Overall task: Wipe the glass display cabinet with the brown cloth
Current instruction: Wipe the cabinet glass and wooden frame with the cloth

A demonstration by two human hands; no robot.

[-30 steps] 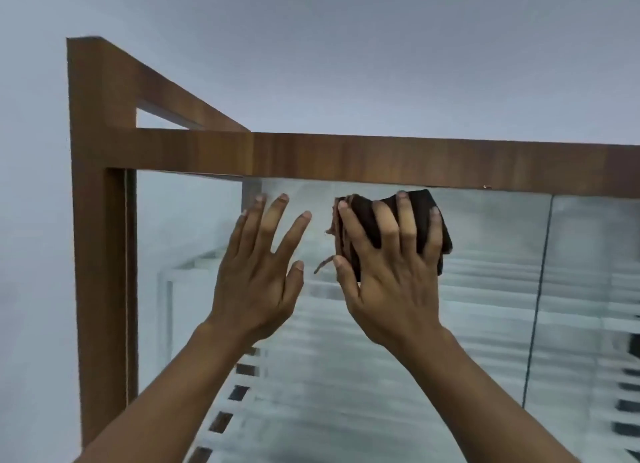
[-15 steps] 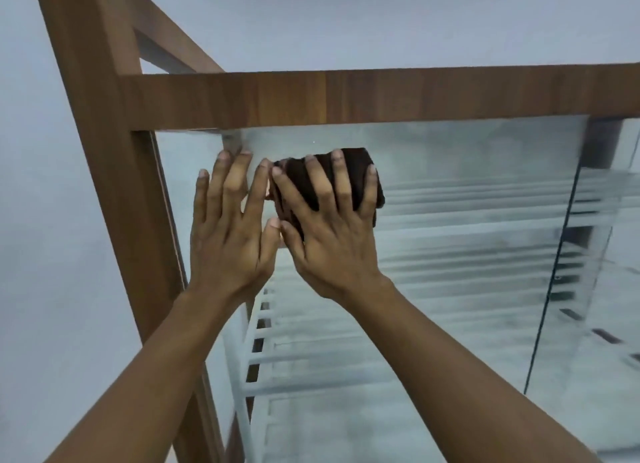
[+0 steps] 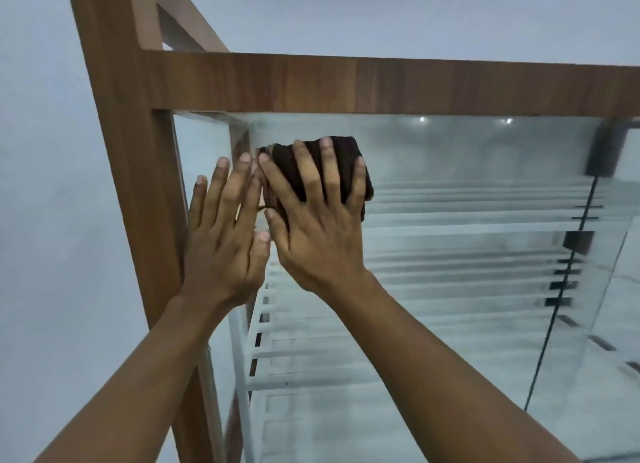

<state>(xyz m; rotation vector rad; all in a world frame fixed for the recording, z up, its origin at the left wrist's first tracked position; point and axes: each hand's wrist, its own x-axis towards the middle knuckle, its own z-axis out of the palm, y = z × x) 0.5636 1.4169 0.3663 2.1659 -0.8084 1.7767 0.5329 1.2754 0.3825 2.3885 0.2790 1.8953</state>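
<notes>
At nine o'clock of the view: wooden corner post [image 3: 131, 192] of the glass display cabinet [image 3: 415, 393], leaning in the wide-angle picture, against a plain pale wall [image 3: 41, 220].

Just inside the post, toward centre: left hand [image 3: 221, 251], fingers straight and slightly spread, laid flat on the glass pane [image 3: 467, 158], holding nothing.

Just beside it, at its three o'clock: right hand [image 3: 318, 234], fingers splayed and bent over the brown cloth [image 3: 346, 165], thumb and little finger hooked round its edges, pressing it to the pane. Cloth folded into a thick pad, at eleven o'clock of the pane, just below the wooden top rail [image 3: 381, 82] and near the upper left corner.

From centre to three o'clock: hazy, streaked glass over white slatted shelves [image 3: 450, 289], then a dark vertical seam [image 3: 550, 324] with a second pane beyond.

Judged progress: early. Only the upper left corner under work, with haze across most of the pane. Lower and right-hand areas apparently yet to be wiped.
</notes>
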